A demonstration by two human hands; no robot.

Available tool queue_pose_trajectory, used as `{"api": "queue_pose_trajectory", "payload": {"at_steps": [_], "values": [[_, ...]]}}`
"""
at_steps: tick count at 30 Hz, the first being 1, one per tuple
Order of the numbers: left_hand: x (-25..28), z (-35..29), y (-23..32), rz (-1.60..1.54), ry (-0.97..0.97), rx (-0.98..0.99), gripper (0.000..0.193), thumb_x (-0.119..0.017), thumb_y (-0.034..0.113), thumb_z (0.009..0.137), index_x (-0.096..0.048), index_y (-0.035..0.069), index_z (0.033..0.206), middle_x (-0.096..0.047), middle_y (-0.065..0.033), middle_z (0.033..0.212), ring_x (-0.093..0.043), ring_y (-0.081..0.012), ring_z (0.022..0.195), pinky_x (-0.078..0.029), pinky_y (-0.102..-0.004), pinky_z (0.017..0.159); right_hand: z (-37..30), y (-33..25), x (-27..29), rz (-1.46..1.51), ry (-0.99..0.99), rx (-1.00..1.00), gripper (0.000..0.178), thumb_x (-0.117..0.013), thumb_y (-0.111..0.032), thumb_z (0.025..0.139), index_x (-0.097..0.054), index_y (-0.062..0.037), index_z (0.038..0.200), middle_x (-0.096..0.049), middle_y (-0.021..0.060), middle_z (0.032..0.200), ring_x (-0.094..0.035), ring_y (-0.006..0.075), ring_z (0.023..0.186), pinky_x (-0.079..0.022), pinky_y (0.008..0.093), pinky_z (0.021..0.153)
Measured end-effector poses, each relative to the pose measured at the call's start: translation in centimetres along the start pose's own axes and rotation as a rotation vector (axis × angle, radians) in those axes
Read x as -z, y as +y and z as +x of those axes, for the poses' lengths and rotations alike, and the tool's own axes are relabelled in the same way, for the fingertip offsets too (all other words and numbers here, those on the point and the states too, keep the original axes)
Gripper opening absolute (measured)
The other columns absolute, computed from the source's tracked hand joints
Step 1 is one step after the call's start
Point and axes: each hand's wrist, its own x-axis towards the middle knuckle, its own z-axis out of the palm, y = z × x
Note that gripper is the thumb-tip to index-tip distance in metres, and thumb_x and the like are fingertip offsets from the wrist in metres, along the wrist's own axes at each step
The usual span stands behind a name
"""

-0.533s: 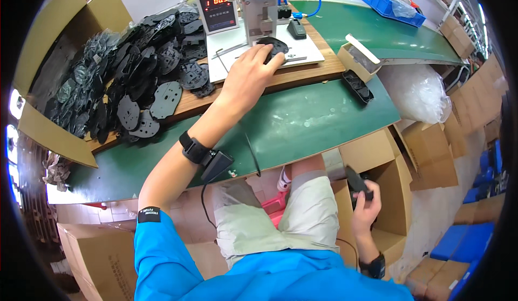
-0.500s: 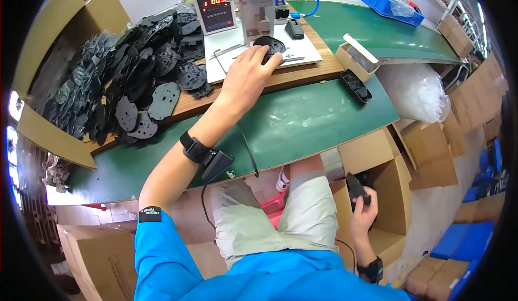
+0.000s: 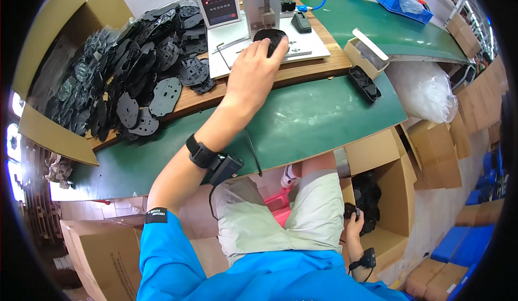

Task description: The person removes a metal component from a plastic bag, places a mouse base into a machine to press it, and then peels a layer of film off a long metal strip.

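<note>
My left hand (image 3: 253,71) is closed on a rounded black plastic part (image 3: 268,42) on the white base of a small bench press (image 3: 263,7). Its fingers and thumb hold the part's near edge, just below the press head. Down at the right, my right hand (image 3: 354,227) is inside an open cardboard box (image 3: 393,206), closed on a dark piece (image 3: 349,211) by the box's left wall. That piece is partly hidden by the fingers. More black parts (image 3: 368,195) lie in the box beside this hand.
A large pile of flat black plastic parts (image 3: 164,96) covers the bench's left side. A display unit (image 3: 217,1) with red digits stands beside the press. To the right are a small carton (image 3: 367,55), a black tray-like part (image 3: 364,84) and a clear plastic bag (image 3: 423,91).
My right hand has moved lower and toward the box's left wall; the dark piece in it is now mostly covered. My left hand stays at the press, its fingers further over the part.
</note>
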Motion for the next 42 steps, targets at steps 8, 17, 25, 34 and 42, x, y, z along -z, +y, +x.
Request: {"api": "queue_pose_trajectory", "payload": {"at_steps": [8,17,25,34,42], "values": [[0.1,-0.5,-0.5,0.084,-0.006,-0.069,0.046,-0.060,0.000,0.086,-0.053,0.001,0.131,-0.069,-0.0175,0.115,-0.068,-0.0315,0.108,-0.055,-0.0399,0.093,3.2,-2.3,1.7,-0.253,0.043,0.156,0.029,-0.054,-0.005,0.098,-0.062,-0.0027,0.125,-0.064,0.0202,0.127,-0.059,0.0364,0.121,-0.042,0.0415,0.107],[-1.0,-0.7,-1.2,-0.059,0.028,-0.012,0.049,-0.075,0.004,0.081,-0.055,-0.001,0.126,-0.069,-0.0182,0.112,-0.066,-0.0338,0.108,-0.054,-0.0422,0.093,6.1,9.0,-0.9,-0.034,-0.136,-0.163,0.029,-0.058,-0.012,0.095,-0.066,-0.0080,0.122,-0.069,0.0167,0.117,-0.065,0.0312,0.111,-0.048,0.0363,0.099],[-2.0,-0.8,-1.1,-0.091,0.103,-0.013,0.049,-0.076,0.004,0.080,-0.056,-0.002,0.125,-0.069,-0.0179,0.112,-0.065,-0.0348,0.111,-0.052,-0.0438,0.097,8.8,2.0,-1.9,-0.099,-0.010,0.025,0.033,-0.057,-0.002,0.090,-0.064,-0.0003,0.123,-0.064,0.0139,0.123,-0.061,0.0273,0.118,-0.045,0.0357,0.106],[-1.6,-2.0,-1.3,-0.111,0.115,0.006,0.042,-0.057,-0.005,0.086,-0.056,-0.004,0.128,-0.066,-0.0209,0.122,-0.061,-0.0362,0.119,-0.049,-0.0439,0.104,0.9,-38.2,0.9,0.344,-0.135,1.075,0.026,-0.061,0.008,0.085,-0.066,-0.0020,0.108,-0.062,0.0147,0.121,-0.061,0.0291,0.112,-0.048,0.0379,0.098],[-2.3,-2.5,-2.4,-0.210,0.118,0.019,0.047,-0.054,-0.006,0.087,-0.052,-0.005,0.134,-0.064,-0.0229,0.124,-0.060,-0.0382,0.119,-0.048,-0.0446,0.104,5.7,-52.9,-6.3,0.069,-0.067,1.381,0.057,-0.072,0.001,0.074,-0.059,-0.0045,0.130,-0.056,0.0145,0.137,-0.053,0.0357,0.127,-0.043,0.0448,0.107]]}}
